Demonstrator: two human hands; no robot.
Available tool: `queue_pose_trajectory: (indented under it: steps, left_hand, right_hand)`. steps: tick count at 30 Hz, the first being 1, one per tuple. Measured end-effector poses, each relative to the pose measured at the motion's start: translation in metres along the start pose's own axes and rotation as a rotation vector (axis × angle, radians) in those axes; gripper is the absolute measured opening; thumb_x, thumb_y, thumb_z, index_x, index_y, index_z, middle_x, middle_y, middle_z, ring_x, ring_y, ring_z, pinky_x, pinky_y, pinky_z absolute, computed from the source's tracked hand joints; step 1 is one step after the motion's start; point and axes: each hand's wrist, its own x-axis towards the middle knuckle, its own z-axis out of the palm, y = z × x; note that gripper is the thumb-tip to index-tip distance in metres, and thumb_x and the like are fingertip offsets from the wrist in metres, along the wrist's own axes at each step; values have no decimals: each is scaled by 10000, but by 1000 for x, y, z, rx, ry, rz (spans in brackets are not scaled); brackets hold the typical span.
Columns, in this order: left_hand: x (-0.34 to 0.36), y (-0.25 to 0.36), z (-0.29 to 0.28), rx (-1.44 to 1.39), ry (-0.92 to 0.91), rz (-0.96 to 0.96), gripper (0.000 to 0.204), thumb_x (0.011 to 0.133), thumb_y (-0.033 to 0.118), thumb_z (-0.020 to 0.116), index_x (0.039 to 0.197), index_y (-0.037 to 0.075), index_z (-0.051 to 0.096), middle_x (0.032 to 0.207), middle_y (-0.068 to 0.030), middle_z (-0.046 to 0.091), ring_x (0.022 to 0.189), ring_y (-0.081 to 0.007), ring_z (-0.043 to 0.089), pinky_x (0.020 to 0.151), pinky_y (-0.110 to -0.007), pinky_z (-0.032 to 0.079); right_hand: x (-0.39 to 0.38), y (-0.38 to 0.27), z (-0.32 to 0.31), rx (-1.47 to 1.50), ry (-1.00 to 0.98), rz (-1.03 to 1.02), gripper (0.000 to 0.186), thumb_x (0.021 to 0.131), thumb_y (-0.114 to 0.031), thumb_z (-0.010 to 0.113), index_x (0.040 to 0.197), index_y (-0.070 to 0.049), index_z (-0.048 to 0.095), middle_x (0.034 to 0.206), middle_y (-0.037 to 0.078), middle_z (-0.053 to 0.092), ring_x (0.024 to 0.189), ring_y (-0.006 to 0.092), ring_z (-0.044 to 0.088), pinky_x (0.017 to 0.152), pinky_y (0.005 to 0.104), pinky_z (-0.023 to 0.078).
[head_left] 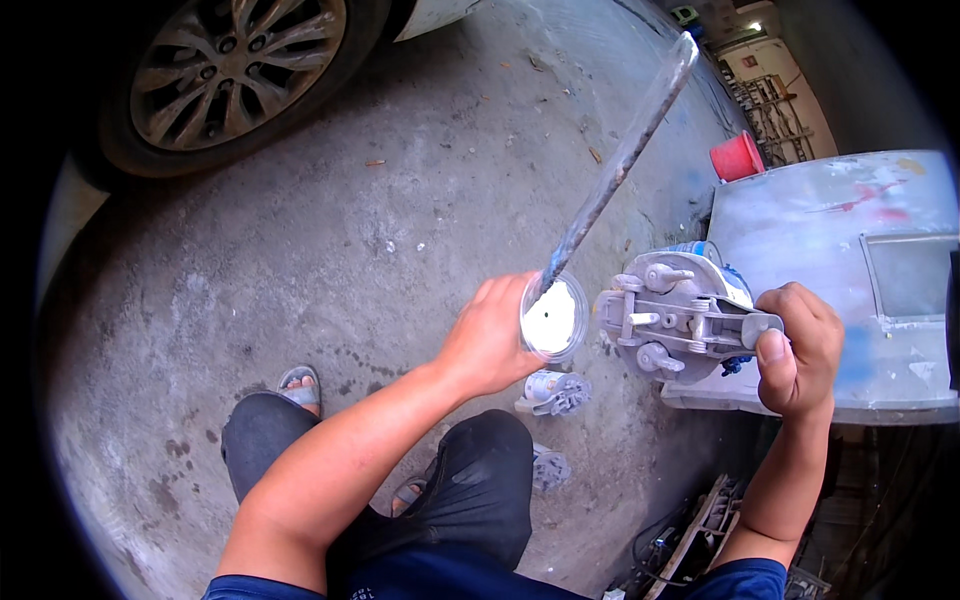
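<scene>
My left hand (487, 335) is wrapped round a clear plastic cup (577, 345) with white paint (548, 322) inside. A long, paint-stained stirring stick (622, 165) stands slanted in the cup and reaches up to the right. To the right of the cup, my right hand (803, 350) grips a paint can (735, 282) by its grey, paint-crusted mixing lid (675, 322). My thumb presses on the lid's lever end. The can is tilted, with the left edge of its lid close to the cup's rim. No stream of paint shows between them.
Two more lidded paint cans (545, 388) stand on the concrete floor (330, 270) below the cup. A paint-spattered cabinet top (800, 220) is at right, with a red bucket (737, 157) behind it. A car wheel (235, 70) is at upper left. Metal parts (700, 530) lie lower right.
</scene>
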Motion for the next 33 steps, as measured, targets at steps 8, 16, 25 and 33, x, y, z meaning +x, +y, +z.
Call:
queue_pose_trajectory:
  steps: [8, 16, 25, 33]
  left_hand:
    - [0, -2, 1, 0, -2, 18, 770, 694, 224, 795, 1332, -26, 445, 1255, -204, 545, 1211, -381, 494, 1020, -441, 424]
    - [-1, -2, 2, 6, 10, 18, 778, 691, 218, 795, 1336, -32, 439, 1263, -211, 539, 1218, -382, 490, 1025, -439, 420]
    - [-1, -2, 2, 14, 22, 35, 772, 700, 233, 791, 1332, -37, 441, 1268, -212, 538, 1213, -384, 493, 1026, -441, 417]
    - [-1, -1, 3, 3, 23, 37, 759, 704, 234, 793, 1323, -35, 447, 1259, -211, 543, 1208, -384, 496, 1024, -442, 418]
  right_hand:
    - [-2, -2, 2, 21, 1, 28, 321, 812, -284, 531, 789, 28, 602, 621, 132, 469, 521, 299, 472, 494, 387, 368]
    - [-4, 3, 6, 3, 18, -4, 570, 809, -556, 634, 758, 9, 587, 619, 107, 466, 525, 265, 476, 486, 359, 367]
    - [-5, 2, 8, 21, 36, 0, 564, 826, -548, 627, 733, 6, 575, 616, 101, 462, 525, 259, 474, 485, 354, 367]
    - [-5, 1, 5, 27, 50, -7, 487, 837, -457, 610, 737, 18, 575, 614, 105, 456, 521, 259, 463, 481, 356, 360]
